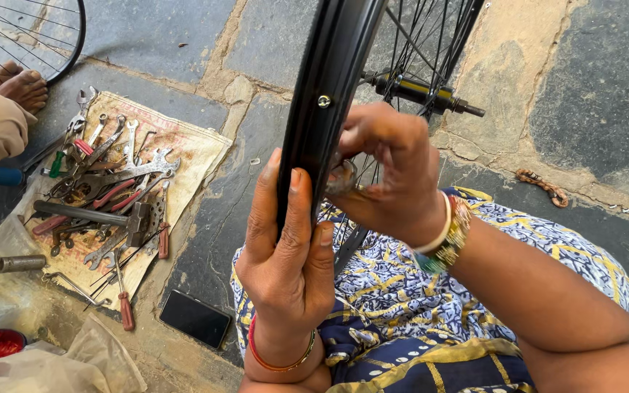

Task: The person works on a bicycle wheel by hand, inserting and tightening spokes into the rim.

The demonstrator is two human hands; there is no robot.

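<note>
**Trainee:** How are the fingers set on the wheel?

**Technician:** The left hand is closed around the black bicycle rim. Its fingers lie flat along the near face and curl over the edge. This fixes the rim upright over the lap so it cannot roll or tip. The right hand is cupped on the right side of the rim, among the spokes. Its fingertips are pinched on a small silvery tool pressed against the inner side of the rim; the tool's type cannot be determined.

**Trainee:** Where is the wheel relative to the body?

**Technician:** It stands on edge at centre frame, above the patterned blue cloth over the knees. The hub axle sits far of the right hand. Bangles are worn on both wrists.

**Trainee:** And the surroundings?

**Technician:** To the left, spanners, a hammer and a red-handled screwdriver lie on a sack cloth, within reach. A dark phone rests just near of it on the stone floor. A chain piece lies at right. At far left, another person's bare foot rests beside a second wheel.
</note>
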